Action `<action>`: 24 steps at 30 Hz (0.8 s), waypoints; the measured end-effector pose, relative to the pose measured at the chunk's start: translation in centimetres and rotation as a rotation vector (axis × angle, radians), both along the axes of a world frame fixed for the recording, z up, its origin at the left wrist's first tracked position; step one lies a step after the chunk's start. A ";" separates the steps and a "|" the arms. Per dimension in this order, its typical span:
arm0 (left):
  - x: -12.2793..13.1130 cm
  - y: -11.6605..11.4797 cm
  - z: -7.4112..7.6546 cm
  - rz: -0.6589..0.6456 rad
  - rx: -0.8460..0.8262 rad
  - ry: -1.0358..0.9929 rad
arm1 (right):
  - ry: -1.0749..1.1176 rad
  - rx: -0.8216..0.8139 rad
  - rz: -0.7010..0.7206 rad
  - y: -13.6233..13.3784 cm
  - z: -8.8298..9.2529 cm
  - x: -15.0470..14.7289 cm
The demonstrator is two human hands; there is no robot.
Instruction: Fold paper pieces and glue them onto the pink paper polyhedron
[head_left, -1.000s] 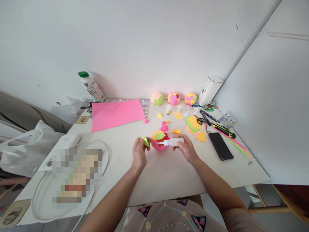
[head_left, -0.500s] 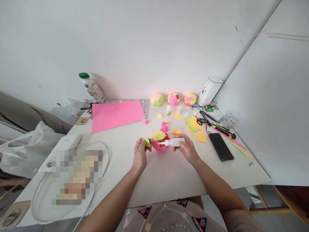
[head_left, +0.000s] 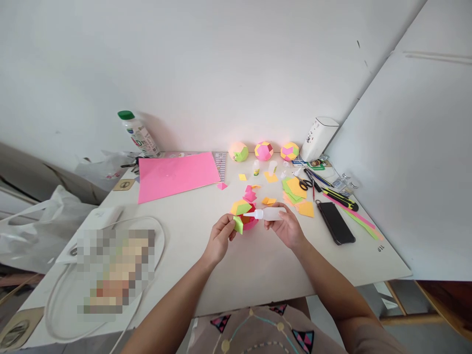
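My left hand (head_left: 221, 237) pinches a small folded green paper piece (head_left: 238, 225) between thumb and fingers. In my right hand (head_left: 286, 227) lies a white glue bottle (head_left: 272, 214), held sideways with its thin nozzle pointing left, close above the green piece. Behind and below them sits a partly built paper ball (head_left: 240, 207) in pink, yellow and green, its hollow inside showing. The green piece and my left fingers cover part of the ball. Whether the nozzle touches the paper I cannot tell.
Three finished paper balls (head_left: 264, 151) stand along the wall. A pink sheet (head_left: 179, 176) lies at the back left. Paper squares (head_left: 297, 188), scissors (head_left: 304, 184), a utility knife (head_left: 341, 199) and a black phone (head_left: 336, 222) lie right. A white cable (head_left: 162, 246) loops at left.
My left hand has moved right with the green piece, now in front of the ball. The glue bottle has shifted slightly right and up, its nozzle still pointing left.
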State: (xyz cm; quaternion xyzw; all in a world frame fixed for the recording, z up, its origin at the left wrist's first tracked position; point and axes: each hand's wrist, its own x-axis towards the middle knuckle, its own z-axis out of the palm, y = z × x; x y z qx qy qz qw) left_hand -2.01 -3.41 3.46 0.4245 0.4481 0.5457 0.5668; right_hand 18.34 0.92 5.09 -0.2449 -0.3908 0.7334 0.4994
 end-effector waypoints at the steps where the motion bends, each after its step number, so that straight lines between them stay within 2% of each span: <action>1: 0.0 -0.1 -0.1 -0.018 0.007 0.003 | -0.004 0.004 0.007 -0.1 0.1 0.0; 17: -0.3 0.0 -0.3 -0.040 0.056 0.009 | -0.068 0.047 0.086 -0.2 -0.1 0.2; 24: -0.5 -0.1 -0.6 -0.064 0.071 0.005 | -0.068 0.043 0.071 -0.2 -0.1 0.2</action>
